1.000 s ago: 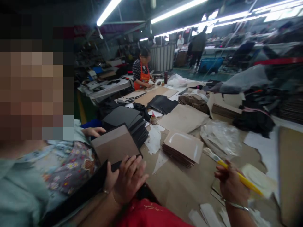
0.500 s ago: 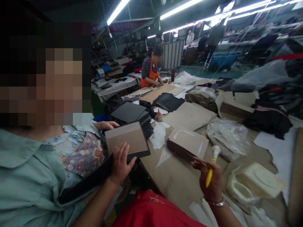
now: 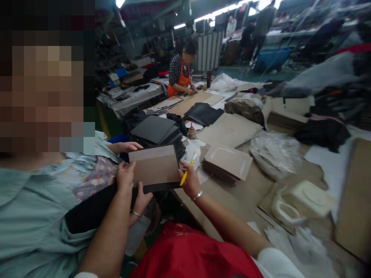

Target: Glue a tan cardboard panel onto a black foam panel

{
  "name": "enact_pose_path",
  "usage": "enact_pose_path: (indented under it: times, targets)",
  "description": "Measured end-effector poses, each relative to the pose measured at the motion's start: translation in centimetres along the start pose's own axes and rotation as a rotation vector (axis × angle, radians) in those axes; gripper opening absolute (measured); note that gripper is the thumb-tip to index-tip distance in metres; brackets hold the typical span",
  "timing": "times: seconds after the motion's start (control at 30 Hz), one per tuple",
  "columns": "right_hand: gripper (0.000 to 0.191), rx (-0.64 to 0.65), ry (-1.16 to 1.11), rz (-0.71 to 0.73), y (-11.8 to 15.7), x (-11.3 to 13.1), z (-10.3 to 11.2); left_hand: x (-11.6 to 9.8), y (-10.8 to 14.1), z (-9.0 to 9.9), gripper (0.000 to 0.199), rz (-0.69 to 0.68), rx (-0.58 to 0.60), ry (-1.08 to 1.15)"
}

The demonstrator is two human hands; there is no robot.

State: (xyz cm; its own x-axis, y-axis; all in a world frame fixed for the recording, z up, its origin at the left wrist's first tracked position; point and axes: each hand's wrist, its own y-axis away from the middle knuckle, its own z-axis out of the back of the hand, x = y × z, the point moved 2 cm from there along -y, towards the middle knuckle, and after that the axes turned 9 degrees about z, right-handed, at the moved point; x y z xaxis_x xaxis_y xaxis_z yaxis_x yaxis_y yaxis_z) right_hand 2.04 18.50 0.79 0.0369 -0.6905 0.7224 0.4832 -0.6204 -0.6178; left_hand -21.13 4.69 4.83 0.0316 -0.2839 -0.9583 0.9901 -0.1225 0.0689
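A brown card panel with a black underside (image 3: 153,166) is held up between me and the person beside me on the left. My left hand (image 3: 124,177) grips its left edge. My right hand (image 3: 189,180) holds a yellow-handled brush (image 3: 185,174) and rests against the panel's right edge. Another hand with a bracelet (image 3: 140,201) supports the panel from below; it belongs to the neighbour. The neighbour's other hand (image 3: 127,146) lies just behind the panel.
Behind the panel stands a stack of black boards (image 3: 156,129). A stack of brown boards (image 3: 227,162), a small glue bottle (image 3: 191,131), a clear plastic bag (image 3: 275,152) and a white plastic container (image 3: 301,200) lie on the cardboard-covered table (image 3: 232,200). A person in an orange apron (image 3: 181,73) works at the far end.
My right hand has swung left with the brush, from over the table to the panel's right edge. My left hand has shifted from the panel's face to its left edge.
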Motion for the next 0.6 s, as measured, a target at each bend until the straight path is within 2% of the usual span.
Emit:
enact_pose_path:
  times: [0.07, 0.17, 0.3, 0.37, 0.5, 0.6]
  targets:
    - [0.027, -0.009, 0.021, -0.003, 0.3, -0.1, -0.1, 0.6, 0.3, -0.8, 0.053, 0.043, 0.075, 0.068]
    - [0.019, -0.033, 0.023, -0.002, 2.6, -0.9, 1.5, 1.8, 1.4, -2.0, 0.053, 0.089, 0.188, 0.097]
    - [0.018, -0.07, 0.045, -0.122, 8.6, -1.9, 4.9, 3.8, 4.2, -3.4, 0.044, 0.097, 0.291, 0.073]
    - [0.019, -0.091, 0.097, -0.183, 11.9, -2.0, 6.4, 5.1, 6.0, -4.4, 0.042, 0.112, 0.379, 0.068]
    - [0.018, -0.083, 0.235, -0.299, 17.2, -2.0, 8.3, 8.7, 9.0, -8.1, 0.054, 0.204, 0.675, 0.004]
    - [0.018, -0.114, 0.298, -0.402, 20.1, -2.7, 9.5, 12.0, 10.2, -12.0, 0.051, 0.144, 0.842, -0.116]
